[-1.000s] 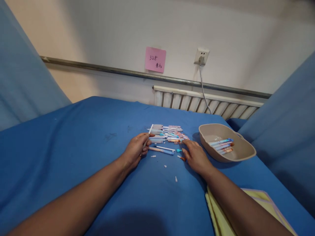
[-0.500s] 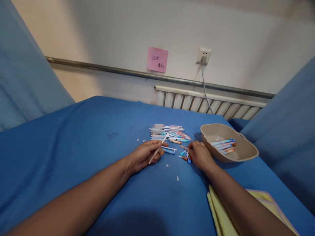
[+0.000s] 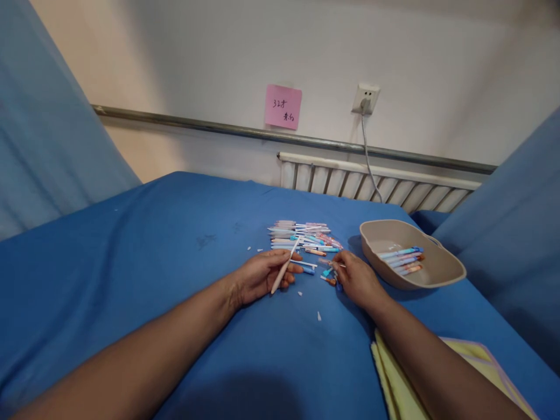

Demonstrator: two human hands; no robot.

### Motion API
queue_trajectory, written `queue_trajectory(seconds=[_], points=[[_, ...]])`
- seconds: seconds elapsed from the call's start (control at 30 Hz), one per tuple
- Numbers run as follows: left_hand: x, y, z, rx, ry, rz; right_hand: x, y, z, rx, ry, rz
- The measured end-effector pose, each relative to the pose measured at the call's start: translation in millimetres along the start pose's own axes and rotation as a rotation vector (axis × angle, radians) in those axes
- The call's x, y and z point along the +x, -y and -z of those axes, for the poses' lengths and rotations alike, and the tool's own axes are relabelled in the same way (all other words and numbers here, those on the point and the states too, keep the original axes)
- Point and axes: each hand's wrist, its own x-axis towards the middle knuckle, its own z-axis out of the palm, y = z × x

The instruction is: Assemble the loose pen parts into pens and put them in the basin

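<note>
The left hand (image 3: 258, 277) is pinching a slim peach pen (image 3: 280, 279) between fingers; the right hand (image 3: 359, 279) is pinching a thin pinkish piece (image 3: 324, 261), half hidden.

Pen pile (image 3: 301, 236) left of basket (image 3: 440, 265); pens (image 3: 402, 259) inside; towel (image 3: 476, 353) before basket; radiator (image 3: 350, 179) behind both.

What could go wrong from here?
The white rod sticking out of the barrel in the left hand could slip out if tipped. The small white tips loose on the sheet might get brushed away. The coloured pieces crowded by the right hand could get knocked or mixed up.
</note>
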Motion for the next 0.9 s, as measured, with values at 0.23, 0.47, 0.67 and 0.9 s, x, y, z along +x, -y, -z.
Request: queue_trajectory(seconds=[0.23,0.47,0.67,0.9], points=[[1.3,0.3,0.0,0.027,-0.038,-0.008,0.5,-7.1,-5.6,0.162,-0.063,-0.043],[3.1,0.0,-3.3,0.082,-0.081,-0.052,9.1,-5.1,-7.3,0.068,-0.102,0.049],[3.0,-1.5,-4.1,0.050,-0.070,-0.030,38.2,12.6,-13.1,-0.177,-0.004,0.030],[1.2,-1.1,-4.2,0.031,-0.045,-0.015,43.7,24.3,-16.3,-0.255,0.021,0.059]])
